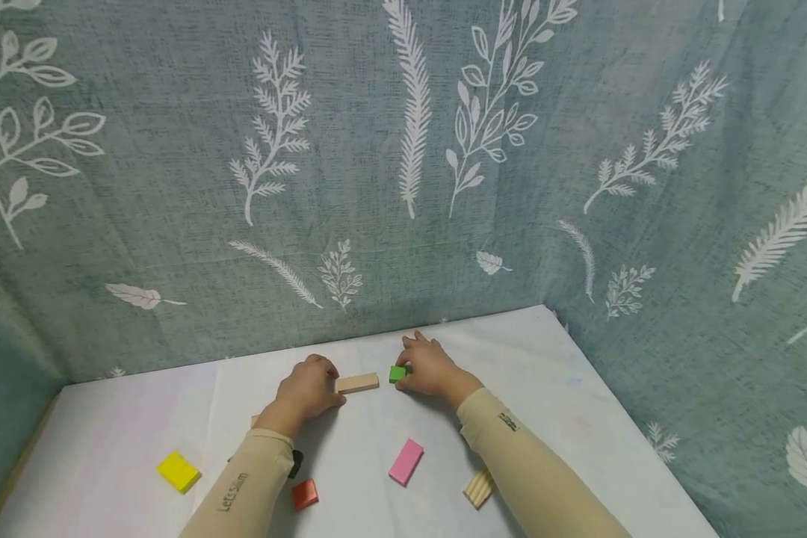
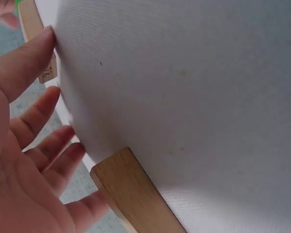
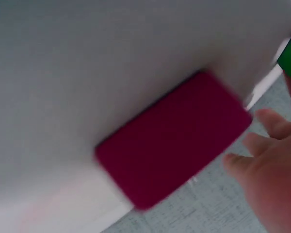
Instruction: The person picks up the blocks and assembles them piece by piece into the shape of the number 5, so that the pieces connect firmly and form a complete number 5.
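Near the far side of the white table, a long plain wooden block [image 1: 357, 383] lies flat. My left hand [image 1: 307, 388] is at its left end, thumb and forefinger spread on either side; the left wrist view shows small printed marks on that wooden end [image 2: 48, 72]. My right hand [image 1: 432, 368] pinches a small green block [image 1: 397, 373] between thumb and forefinger, just past the wooden block's right end. The other right fingers [image 3: 276, 127] extend loosely. Close to the left hand in its wrist view is another wooden block [image 2: 136, 194], mostly hidden by the forearm in the head view.
Nearer on the white table [image 1: 356, 463] lie a yellow block [image 1: 178, 472], a red block [image 1: 305, 494], a pink block [image 1: 406, 462] and a ridged wooden piece [image 1: 480, 488]. A dark object [image 1: 297, 463] is partly behind the left sleeve. Leaf-patterned green cloth [image 1: 363, 187] hangs behind the table.
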Motion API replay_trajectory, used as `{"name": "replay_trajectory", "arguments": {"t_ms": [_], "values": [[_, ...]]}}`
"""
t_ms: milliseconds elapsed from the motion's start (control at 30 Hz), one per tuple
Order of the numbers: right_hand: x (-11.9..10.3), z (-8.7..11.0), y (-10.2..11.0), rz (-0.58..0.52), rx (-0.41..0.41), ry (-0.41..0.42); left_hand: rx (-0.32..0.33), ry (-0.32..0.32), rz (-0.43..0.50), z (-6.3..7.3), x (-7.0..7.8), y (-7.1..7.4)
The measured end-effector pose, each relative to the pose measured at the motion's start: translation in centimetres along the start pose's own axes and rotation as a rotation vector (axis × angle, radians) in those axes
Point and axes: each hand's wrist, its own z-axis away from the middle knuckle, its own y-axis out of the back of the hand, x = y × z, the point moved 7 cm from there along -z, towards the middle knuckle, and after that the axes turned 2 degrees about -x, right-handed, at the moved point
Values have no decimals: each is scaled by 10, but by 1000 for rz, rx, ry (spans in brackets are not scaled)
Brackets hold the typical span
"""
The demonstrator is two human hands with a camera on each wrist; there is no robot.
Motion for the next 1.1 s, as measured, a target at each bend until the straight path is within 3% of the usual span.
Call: {"name": "replay_trajectory", "arguments": {"t_ms": [267, 500, 600, 1100], "values": [[8, 2, -5, 90, -31, -20, -4, -4, -4, 1, -3, 1], [10, 1, -6, -78, -43, 41, -2, 3, 2, 1, -3, 1], [9, 0, -7, -95, -67, 60, 0, 1, 5, 2, -2, 1], [-6, -6, -11, 6, -69, 25, 17, -5, 15, 1, -1, -3]]}}
